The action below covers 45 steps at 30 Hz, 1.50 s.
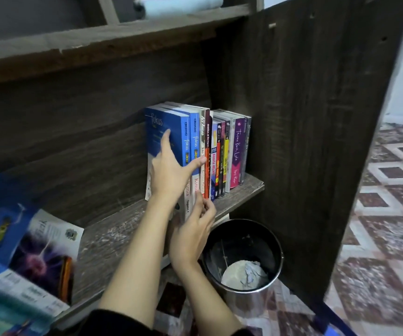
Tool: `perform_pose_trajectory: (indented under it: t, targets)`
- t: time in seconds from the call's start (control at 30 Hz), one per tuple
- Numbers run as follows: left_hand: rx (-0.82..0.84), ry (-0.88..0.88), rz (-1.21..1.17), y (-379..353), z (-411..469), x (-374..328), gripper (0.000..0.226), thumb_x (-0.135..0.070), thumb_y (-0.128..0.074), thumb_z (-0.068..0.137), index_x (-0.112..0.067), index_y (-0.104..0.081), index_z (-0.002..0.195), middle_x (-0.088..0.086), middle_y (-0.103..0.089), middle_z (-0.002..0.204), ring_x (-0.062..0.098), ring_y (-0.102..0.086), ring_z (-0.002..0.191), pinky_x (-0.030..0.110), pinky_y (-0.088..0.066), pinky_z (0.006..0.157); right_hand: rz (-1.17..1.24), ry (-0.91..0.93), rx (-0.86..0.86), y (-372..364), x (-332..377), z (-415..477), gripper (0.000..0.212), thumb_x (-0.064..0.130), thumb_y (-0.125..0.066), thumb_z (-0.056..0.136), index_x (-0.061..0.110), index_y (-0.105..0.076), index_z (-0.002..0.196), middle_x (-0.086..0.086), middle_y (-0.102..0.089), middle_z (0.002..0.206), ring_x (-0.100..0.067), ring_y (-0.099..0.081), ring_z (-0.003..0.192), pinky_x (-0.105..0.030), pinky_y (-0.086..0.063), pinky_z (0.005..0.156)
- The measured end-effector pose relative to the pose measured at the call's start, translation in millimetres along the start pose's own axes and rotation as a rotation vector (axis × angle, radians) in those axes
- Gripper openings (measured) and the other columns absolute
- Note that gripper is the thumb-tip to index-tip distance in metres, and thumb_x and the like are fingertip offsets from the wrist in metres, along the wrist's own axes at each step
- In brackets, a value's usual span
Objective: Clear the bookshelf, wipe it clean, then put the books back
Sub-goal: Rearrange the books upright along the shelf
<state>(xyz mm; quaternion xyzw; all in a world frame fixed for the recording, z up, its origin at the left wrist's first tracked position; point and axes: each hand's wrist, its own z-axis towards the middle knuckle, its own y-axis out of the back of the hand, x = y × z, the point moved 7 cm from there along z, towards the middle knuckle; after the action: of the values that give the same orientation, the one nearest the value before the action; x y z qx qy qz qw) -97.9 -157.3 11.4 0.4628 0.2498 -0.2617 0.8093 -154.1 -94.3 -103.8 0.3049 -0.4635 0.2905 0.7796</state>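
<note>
A person steadies a row of books (pixel 210 151) that stands upright at the right end of a dark, scuffed wooden shelf (pixel 113 238), with the last volume close to the side panel (pixel 304 117). The left hand (pixel 171 170) lies flat, fingers straight, against the front cover of the blue book (pixel 155 127) at the row's left end. Its thumb stretches across the neighbouring spines. The right hand (pixel 193 234) sits just below, fingers curled against the foot of the tall spines at the shelf's front edge; whether it actually grips them cannot be told. The two hands are close together, one above the other. Shorter volumes, among them a purple book (pixel 238 151), fill the right part of the row. A pale blue rolled cloth (pixel 178 6) rests on the ledge above. At the lower left a blurred stack (pixel 26 258) of glossy covers lies over the shelf's left end. Below the shelf's right end a black bin (pixel 278 251) stands on the patterned floor (pixel 377 226), with crumpled paper (pixel 244 275) at its bottom. A black sleeve (pixel 113 323) shows at the bottom edge.
</note>
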Motion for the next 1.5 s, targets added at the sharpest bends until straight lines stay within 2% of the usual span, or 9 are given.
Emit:
perform_pose_trajectory:
  t: [0.23, 0.47, 0.57, 0.7, 0.77, 0.83, 1.07, 1.33, 1.5]
  targets:
    - [0.023, 0.002, -0.081, 2, 4, 15, 0.101, -0.059, -0.076, 0.063, -0.032, -0.026, 0.146, 0.005, -0.049, 0.14, 0.02, -0.047, 0.127, 0.042, -0.043, 0.103, 0.043, 0.065, -0.071, 3, -2, 3, 0.064, -0.001, -0.073, 0.068, 0.008, -0.052, 0.127, -0.002, -0.038, 0.122, -0.015, -0.04, 0.11, -0.034, -0.047, 0.087]
    - [0.012, -0.063, -0.011, 7, 0, 13, 0.089, -0.064, -0.064, 0.072, -0.033, -0.025, 0.145, 0.001, -0.063, 0.12, 0.021, -0.062, 0.105, 0.045, -0.052, 0.091, 0.121, 0.027, 0.04, -7, -1, 0, 0.058, 0.0, -0.064, 0.077, 0.008, -0.047, 0.132, -0.007, -0.043, 0.134, -0.027, -0.041, 0.129, -0.034, -0.034, 0.107]
    - [-0.012, -0.057, -0.027, 13, -3, 16, 0.075, -0.047, -0.065, 0.081, -0.031, -0.029, 0.145, -0.009, -0.065, 0.106, 0.009, -0.063, 0.094, 0.031, -0.052, 0.087, 0.195, -0.056, 0.179, -7, -2, 1, 0.061, -0.001, -0.059, 0.083, 0.01, -0.039, 0.139, -0.009, -0.044, 0.141, -0.024, -0.038, 0.132, -0.018, -0.024, 0.104]
    - [-0.093, 0.009, -0.147, 32, -17, 31, 0.072, -0.033, -0.07, 0.082, -0.028, -0.031, 0.143, -0.023, -0.058, 0.094, -0.015, -0.055, 0.092, 0.003, -0.04, 0.079, 0.079, -0.053, 0.417, -17, -6, -3, 0.063, 0.009, -0.054, 0.092, 0.017, -0.027, 0.148, -0.008, -0.044, 0.143, -0.026, -0.044, 0.128, -0.029, -0.033, 0.103]
    - [-0.174, 0.06, -0.215, 42, -24, 40, 0.072, -0.039, -0.072, 0.077, -0.035, -0.034, 0.138, -0.016, -0.061, 0.1, 0.004, -0.059, 0.108, 0.021, -0.046, 0.095, 0.023, 0.007, 0.477, -21, -2, -6, 0.062, 0.009, -0.054, 0.092, 0.015, -0.027, 0.148, -0.011, -0.046, 0.141, -0.029, -0.047, 0.126, -0.036, -0.036, 0.103]
    - [-0.244, 0.064, -0.219, 50, -30, 45, 0.073, -0.044, -0.071, 0.071, -0.037, -0.036, 0.134, -0.021, -0.06, 0.097, 0.02, -0.063, 0.103, 0.041, -0.05, 0.092, -0.007, 0.043, 0.507, -24, 3, -10, 0.061, 0.007, -0.054, 0.092, 0.011, -0.028, 0.147, -0.014, -0.049, 0.137, -0.032, -0.049, 0.123, -0.038, -0.037, 0.101]
    - [-0.482, -0.03, -0.001, 95, -51, 36, 0.076, -0.039, -0.074, 0.074, -0.023, -0.034, 0.137, 0.003, -0.064, 0.114, 0.027, -0.063, 0.101, 0.043, -0.051, 0.086, -0.047, 0.143, 0.548, -34, 18, -37, 0.057, 0.005, -0.056, 0.089, 0.002, -0.036, 0.143, -0.023, -0.054, 0.13, -0.044, -0.059, 0.105, -0.048, -0.046, 0.088]
    - [-0.629, 0.089, -0.024, 142, -71, 65, 0.062, -0.026, -0.071, 0.079, -0.009, -0.043, 0.132, 0.004, -0.069, 0.094, 0.02, -0.066, 0.085, -0.008, -0.028, 0.065, -0.066, 0.271, 0.582, -51, 32, -64, 0.06, 0.0, -0.058, 0.082, 0.004, -0.042, 0.139, -0.02, -0.056, 0.13, -0.04, -0.061, 0.105, -0.047, -0.05, 0.083]
    - [-0.643, 0.081, 0.057, 163, -80, 69, 0.061, -0.027, -0.071, 0.079, -0.011, -0.044, 0.131, 0.003, -0.069, 0.088, 0.022, -0.064, 0.078, -0.005, -0.031, 0.066, -0.048, 0.282, 0.695, -61, 43, -88, 0.059, 0.006, -0.055, 0.088, 0.006, -0.036, 0.144, -0.018, -0.056, 0.129, -0.042, -0.06, 0.101, -0.045, -0.047, 0.085]
